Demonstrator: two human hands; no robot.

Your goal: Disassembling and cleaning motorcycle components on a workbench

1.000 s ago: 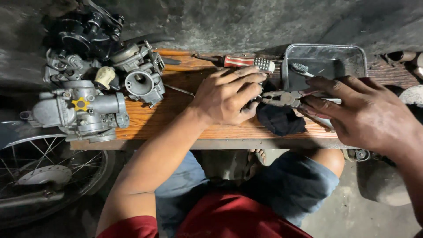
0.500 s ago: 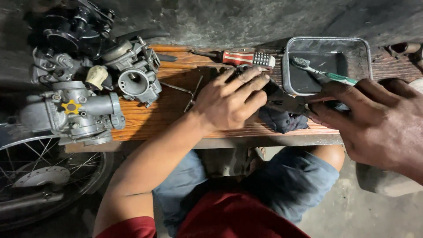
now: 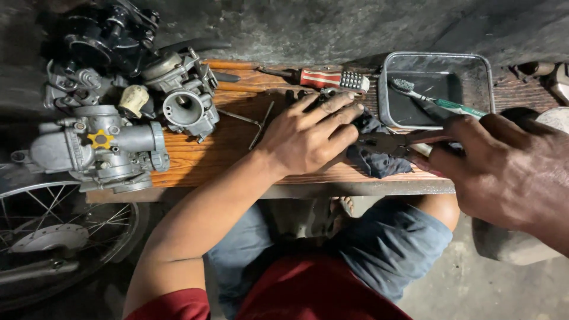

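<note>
Below, on a wooden surface (image 3: 195, 160), the left hand (image 3: 308, 139) lies flat with fingers spread over a dark cloth (image 3: 376, 160), while just to its right the right hand (image 3: 504, 169) grips pliers (image 3: 385, 142) near a toothbrush (image 3: 438, 102) in a metal tray (image 3: 438, 59).

No packages, signs or screens show anywhere in view. The nearest thing to a label is the printed band on the screwdriver (image 3: 323, 77) handle, lying at the far edge of the table (image 3: 195, 160): red and white stripes along the grip, ending in a pale, dotted cap.
</note>
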